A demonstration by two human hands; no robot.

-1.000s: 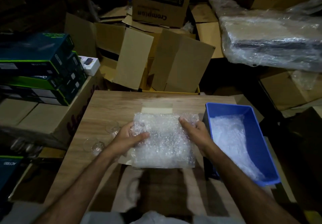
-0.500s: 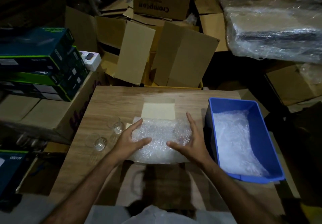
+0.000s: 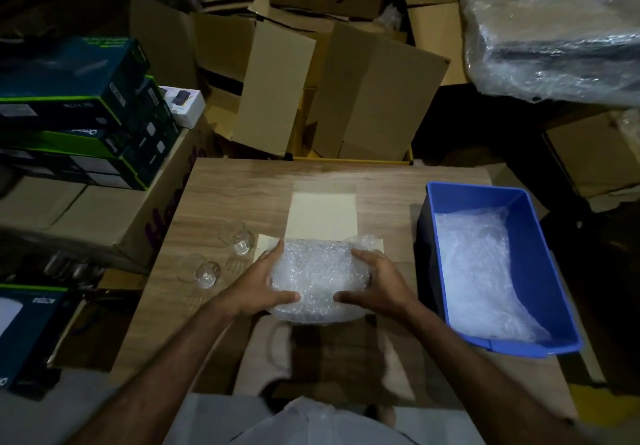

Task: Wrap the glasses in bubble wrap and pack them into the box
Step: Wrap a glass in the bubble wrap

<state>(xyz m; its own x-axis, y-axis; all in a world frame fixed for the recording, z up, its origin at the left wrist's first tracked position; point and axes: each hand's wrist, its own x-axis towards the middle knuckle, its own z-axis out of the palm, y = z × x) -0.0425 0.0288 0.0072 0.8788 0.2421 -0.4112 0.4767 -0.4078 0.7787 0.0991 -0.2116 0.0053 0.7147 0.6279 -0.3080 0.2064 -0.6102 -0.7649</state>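
Left hand (image 3: 263, 283) and right hand (image 3: 375, 285) clasp the bubble-wrap bundle (image 3: 320, 280) between them, over the flattened box (image 3: 322, 217).

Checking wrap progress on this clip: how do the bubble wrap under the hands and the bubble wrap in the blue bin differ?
The bubble wrap bundle is bunched into a rounded lump; the bubble wrap in the bin lies spread loosely. The bundle sits over the small box's flaps mid-table, gripped by the left hand and right hand; the bin's wrap lies untouched inside the blue bin. Both are clear and bubbled.
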